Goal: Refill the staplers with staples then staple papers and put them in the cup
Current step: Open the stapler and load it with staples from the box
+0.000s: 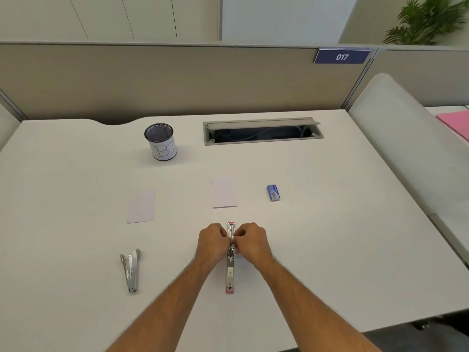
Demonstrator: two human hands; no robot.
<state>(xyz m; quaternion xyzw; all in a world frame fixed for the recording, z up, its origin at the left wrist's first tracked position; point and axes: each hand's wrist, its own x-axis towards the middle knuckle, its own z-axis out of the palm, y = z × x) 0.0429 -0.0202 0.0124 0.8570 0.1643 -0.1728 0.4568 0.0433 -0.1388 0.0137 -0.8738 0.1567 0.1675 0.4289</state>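
Note:
A pink stapler [230, 271] lies unfolded flat on the white desk, its metal channel facing up. My left hand [212, 243] and my right hand [251, 242] meet over its middle, fingers curled and pinching at the channel; whether staples are between the fingertips is hidden. A second, silver stapler [131, 270] lies partly open at the near left. Two small stacks of white paper sit further back, one on the left [141, 206], one in the middle [224, 192]. A blue staple box [273, 192] lies to the right. A black mesh cup [161, 142] with a white label stands at the back.
An open cable tray [261, 132] is sunk into the desk at the back right. A grey partition [177, 80] closes off the far edge. A white divider [406, 138] borders the right side, with a pink folder [456, 123] beyond it.

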